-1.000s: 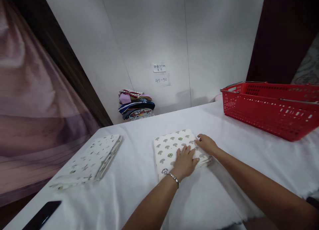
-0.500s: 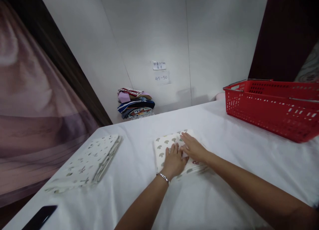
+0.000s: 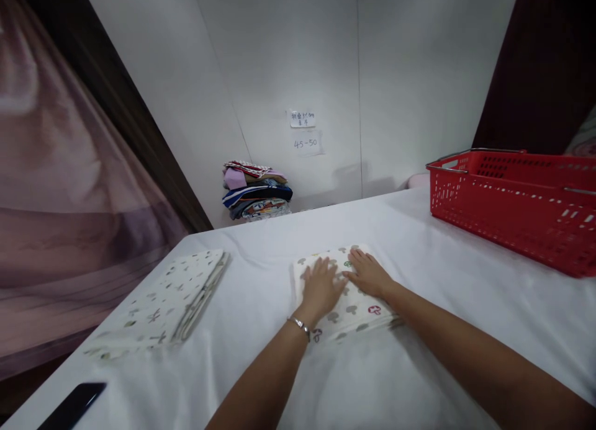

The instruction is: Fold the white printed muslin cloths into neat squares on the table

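A folded white cloth with a mushroom print [image 3: 354,309] lies in the middle of the white-covered table [image 3: 419,362]. My left hand [image 3: 321,287] rests flat on its left half, fingers stretched out, a silver bracelet at the wrist. Beside it, my right hand [image 3: 370,273] lies flat on the far right part of the cloth with fingers spread. Both palms press down on the fabric and neither hand grips anything.
A second folded cloth with small prints [image 3: 172,296] lies at the left. A red plastic basket [image 3: 512,191] stands at the far right. A stack of folded clothes [image 3: 256,191] sits against the back wall under paper labels. A dark phone [image 3: 72,405] lies near the front left corner.
Both hands have slid leftwards and further away across the mushroom cloth. The right hand moved in from the cloth's right edge and now lies beside the left.
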Demonstrator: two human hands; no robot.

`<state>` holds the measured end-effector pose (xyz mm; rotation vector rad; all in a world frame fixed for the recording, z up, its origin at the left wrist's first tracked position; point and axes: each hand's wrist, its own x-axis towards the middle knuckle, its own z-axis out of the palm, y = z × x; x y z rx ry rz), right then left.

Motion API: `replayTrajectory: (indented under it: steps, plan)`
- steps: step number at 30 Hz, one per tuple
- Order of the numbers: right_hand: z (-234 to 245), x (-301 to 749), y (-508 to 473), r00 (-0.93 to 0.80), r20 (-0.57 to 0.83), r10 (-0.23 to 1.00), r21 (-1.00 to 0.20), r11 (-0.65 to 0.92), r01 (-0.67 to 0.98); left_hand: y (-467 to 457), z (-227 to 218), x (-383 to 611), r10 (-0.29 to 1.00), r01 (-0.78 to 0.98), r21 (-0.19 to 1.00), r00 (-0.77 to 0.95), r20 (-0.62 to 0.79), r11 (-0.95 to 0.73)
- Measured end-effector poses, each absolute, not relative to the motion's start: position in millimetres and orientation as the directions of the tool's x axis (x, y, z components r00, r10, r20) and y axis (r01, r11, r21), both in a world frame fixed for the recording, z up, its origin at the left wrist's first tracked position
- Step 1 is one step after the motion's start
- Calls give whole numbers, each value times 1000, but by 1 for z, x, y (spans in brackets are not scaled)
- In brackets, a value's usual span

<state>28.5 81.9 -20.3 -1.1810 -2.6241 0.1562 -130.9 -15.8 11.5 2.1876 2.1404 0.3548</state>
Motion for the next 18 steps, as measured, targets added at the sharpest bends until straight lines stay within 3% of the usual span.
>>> replayTrajectory:
  steps: [2,5,10,18]
  plan:
    - [-20,28,80,-630,189,753,-208,658,724,-7,11,-144,975,984,165,-100,197,68]
    - [-19,28,79,-619,181,764,-214,645,733,0,-1,-157,966,978,150,-174,189,147]
    - [-10,19,82,-585,103,804,-252,591,767,-1,-14,-158,967,982,118,-169,191,149]
    - [-17,21,104,-537,92,839,-224,542,810,-5,-13,-156,960,984,131,-153,234,124]
